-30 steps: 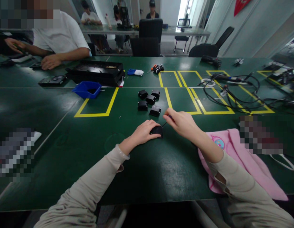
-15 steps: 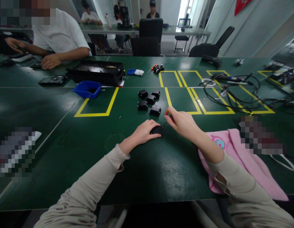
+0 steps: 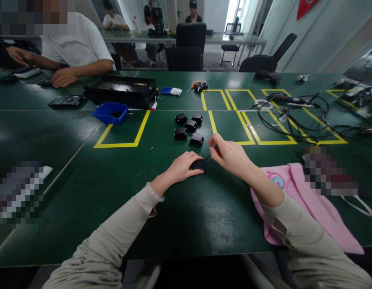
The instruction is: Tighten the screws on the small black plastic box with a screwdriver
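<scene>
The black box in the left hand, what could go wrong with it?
The thin dark tool in the right hand might slip off the black box and poke the left hand, whose fingers are close to its tip. The box could also twist, since only that one hand seems to steady it. And the nearest loose box sits just beyond, so a bump might shove it.

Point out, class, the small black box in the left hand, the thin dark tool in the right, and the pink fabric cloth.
Small black box (image 3: 198,165): head view, exposed middle.
Thin dark tool (image 3: 208,157): head view, bare shaft.
Pink fabric cloth (image 3: 300,188): head view, upper part.
</scene>
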Motion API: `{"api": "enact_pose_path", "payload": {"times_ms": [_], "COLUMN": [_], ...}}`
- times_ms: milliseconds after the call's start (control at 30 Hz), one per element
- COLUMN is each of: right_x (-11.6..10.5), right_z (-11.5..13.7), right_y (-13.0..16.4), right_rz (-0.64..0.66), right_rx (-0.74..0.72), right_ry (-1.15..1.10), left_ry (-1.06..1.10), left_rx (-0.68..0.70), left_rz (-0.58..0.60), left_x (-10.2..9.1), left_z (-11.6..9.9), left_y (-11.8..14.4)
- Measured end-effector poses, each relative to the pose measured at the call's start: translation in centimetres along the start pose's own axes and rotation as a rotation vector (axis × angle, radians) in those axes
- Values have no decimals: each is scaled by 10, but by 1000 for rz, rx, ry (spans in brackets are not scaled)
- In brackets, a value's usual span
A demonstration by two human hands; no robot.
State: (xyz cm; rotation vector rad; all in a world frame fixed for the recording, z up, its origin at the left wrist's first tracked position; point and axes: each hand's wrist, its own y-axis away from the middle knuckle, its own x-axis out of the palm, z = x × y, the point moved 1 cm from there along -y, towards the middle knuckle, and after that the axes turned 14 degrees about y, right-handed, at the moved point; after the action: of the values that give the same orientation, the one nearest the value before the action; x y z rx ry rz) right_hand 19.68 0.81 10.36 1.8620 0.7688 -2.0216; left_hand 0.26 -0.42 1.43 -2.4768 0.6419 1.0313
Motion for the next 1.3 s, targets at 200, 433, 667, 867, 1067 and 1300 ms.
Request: {"api": "enact_pose_path", "payload": {"times_ms": [200,433,667,867,1067,1300], "right_x": [2,2,1,2,1,3], "right_z": [-1,-1,-1,-2,-2,-3], "right_y": [-1,0,0,-1,-1,-1], "right_rz": [7,-21,-33,13,-2,5], "right_rx": [-14,20,11,21,18,3], "right_ry": [33,34,74,92,51,54], "left_ry": [-1,7,2,8,15,14], "left_rx": [9,-3,2,4,6,-9], "left_rz": [1,2,-1,1,-1,2], "left_x": [0,0,0,0,-1,-1], "left_z": [0,0,0,0,0,-2], "left_y": [0,0,1,0,1,1]}}
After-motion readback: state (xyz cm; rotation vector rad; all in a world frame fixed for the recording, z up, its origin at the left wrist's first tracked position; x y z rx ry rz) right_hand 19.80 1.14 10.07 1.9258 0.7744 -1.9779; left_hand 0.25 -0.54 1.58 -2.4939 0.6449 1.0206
